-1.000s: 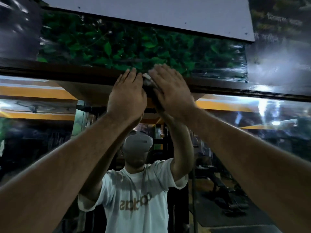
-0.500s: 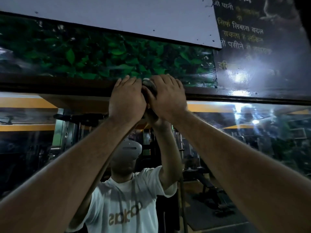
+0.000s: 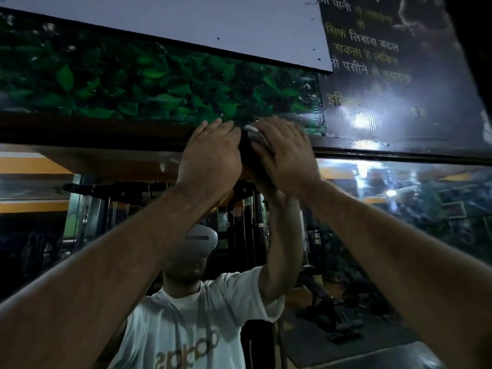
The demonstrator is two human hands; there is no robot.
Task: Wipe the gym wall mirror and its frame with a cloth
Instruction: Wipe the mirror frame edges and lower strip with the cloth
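Both arms reach up to the dark wooden top frame (image 3: 93, 134) of the wall mirror (image 3: 399, 235). My left hand (image 3: 210, 158) and my right hand (image 3: 285, 158) lie side by side against the frame, fingers pointing up, pressing a dark cloth (image 3: 251, 139) between and under them. Only a small strip of the cloth with a pale edge shows between the hands. In the glass below I see the reflection of a person in a white T-shirt with raised arms.
Above the frame runs a green leaf-print panel (image 3: 133, 83), then a white board (image 3: 199, 25). A glossy dark poster (image 3: 386, 75) with printed text sits to the right. The mirror reflects gym machines and a bench.
Both hands with the cloth have slid to the right along the top frame, toward the dark poster; the poster has come further into view.
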